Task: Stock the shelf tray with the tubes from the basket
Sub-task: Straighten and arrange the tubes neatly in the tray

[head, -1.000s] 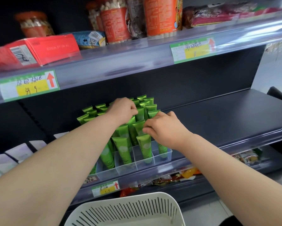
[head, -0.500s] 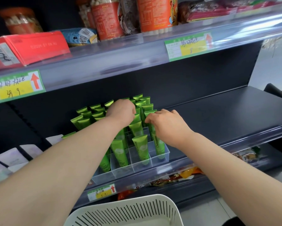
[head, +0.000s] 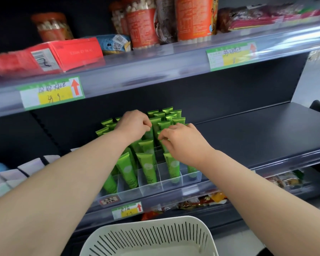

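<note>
1. Head view: the left hand [head: 132, 124] and right hand [head: 183, 143] have narrow, curled fingers, each pinching crimped tops of the green tubes [head: 148, 163] standing in the tray [head: 150, 187] just beneath.
2. The tubes seem light, soft and slick, so grip the stiff crimp, not the body.
3. The basket [head: 148, 235] sits well below the fingers, with no tubes visible inside.

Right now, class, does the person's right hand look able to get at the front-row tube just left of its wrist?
Probably yes. The right hand works among the back-row tubes, while the front-row tube stands upright in the clear tray close beside its wrist, top uncovered.
</note>
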Tool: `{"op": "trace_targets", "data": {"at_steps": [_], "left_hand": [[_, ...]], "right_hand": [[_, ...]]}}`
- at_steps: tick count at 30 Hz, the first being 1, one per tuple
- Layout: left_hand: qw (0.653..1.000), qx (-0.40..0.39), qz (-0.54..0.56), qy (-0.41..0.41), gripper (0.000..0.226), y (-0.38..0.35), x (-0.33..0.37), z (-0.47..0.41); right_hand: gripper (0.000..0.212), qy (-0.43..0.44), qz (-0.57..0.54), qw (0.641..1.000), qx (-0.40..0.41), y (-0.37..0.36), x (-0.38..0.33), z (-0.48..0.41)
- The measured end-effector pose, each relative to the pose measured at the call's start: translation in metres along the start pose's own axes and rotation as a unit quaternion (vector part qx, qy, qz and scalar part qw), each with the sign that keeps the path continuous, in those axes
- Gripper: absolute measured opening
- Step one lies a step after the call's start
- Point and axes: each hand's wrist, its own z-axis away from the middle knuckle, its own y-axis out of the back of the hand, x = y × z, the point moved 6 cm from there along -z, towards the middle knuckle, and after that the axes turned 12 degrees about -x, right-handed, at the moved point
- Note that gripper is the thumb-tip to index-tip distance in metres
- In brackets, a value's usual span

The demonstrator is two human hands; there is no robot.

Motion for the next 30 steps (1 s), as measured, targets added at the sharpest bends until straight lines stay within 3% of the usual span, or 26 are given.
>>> {"op": "trace_targets", "data": {"at_steps": [9, 12, 20, 25, 30], "left_hand": [[1.0, -0.01, 0.005, -0.017, 0.015, 0.008, -0.018, 0.026], [1.0, -0.009, 0.012, -0.016, 0.015, 0.009, -0.02, 0.031], [0.999, -0.019, 0.019, -0.021, 0.015, -0.002, -0.018, 0.027], [0.996, -0.074, -0.054, -0.019, 0.021, -0.016, -0.011, 0.018], [0.988, -0.102, -0.119, -0.003, 0.02, -0.028, -0.013, 0.014]], "right_hand": [[0.026, 0.038, 0.081, 0.993, -0.081, -0.028, -0.053, -0.02], [0.015, 0.02, 0.079, 0.993, -0.083, -0.035, -0.054, -0.022], [0.018, 0.004, 0.071, 0.994, -0.088, -0.035, -0.037, -0.022], [0.034, 0.007, 0.028, 0.995, -0.095, -0.031, -0.036, -0.017], [0.027, -0.021, 0.042, 0.997, -0.068, -0.021, -0.024, -0.015]]}}
